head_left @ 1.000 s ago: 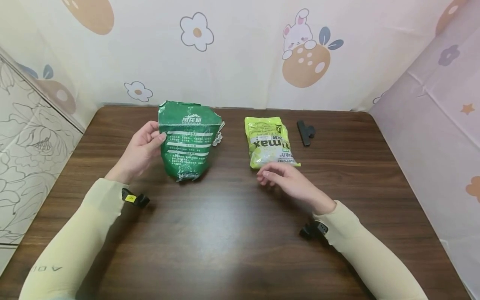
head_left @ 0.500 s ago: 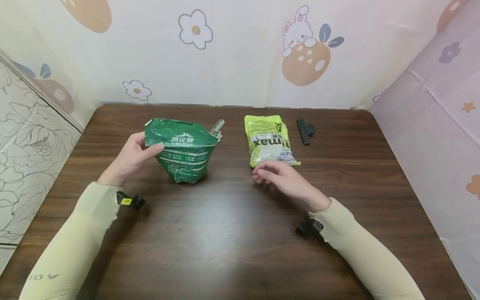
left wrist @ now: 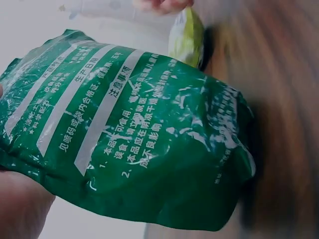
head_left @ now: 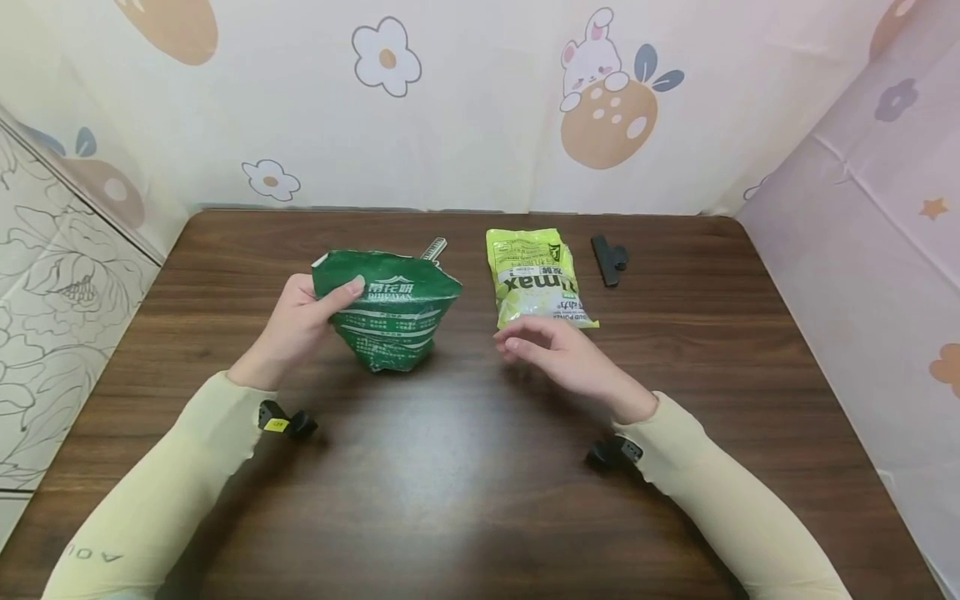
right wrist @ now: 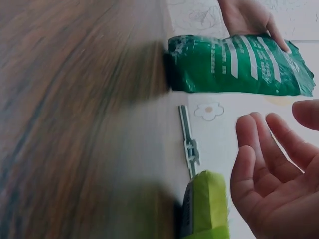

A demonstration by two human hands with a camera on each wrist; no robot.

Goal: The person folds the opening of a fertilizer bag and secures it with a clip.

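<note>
My left hand (head_left: 292,327) grips the upper left side of a green foil bag (head_left: 393,329) with white print, the thumb across its front and the other fingers hidden behind. In the head view the bag stands upright with its bottom at or near the table; its top edge leans toward me. My right hand (head_left: 564,360) hovers by the near edge of a yellow-green packet (head_left: 534,275), which lies on the table. Its fingers are loosely bent and, in the right wrist view, hold nothing; a gap separates them from both packages.
On the brown wooden table (head_left: 450,483), a black clip (head_left: 609,261) lies right of the packet. A slim dark-and-white piece (right wrist: 189,144) lies behind the green bag, mostly covered in the head view. A patterned cloth (head_left: 480,108) hangs at the back.
The green bag's top has tipped toward me. The left hand and bag moved left, then back right, with the thumb now further across the front. The right hand shifted slightly left.
</note>
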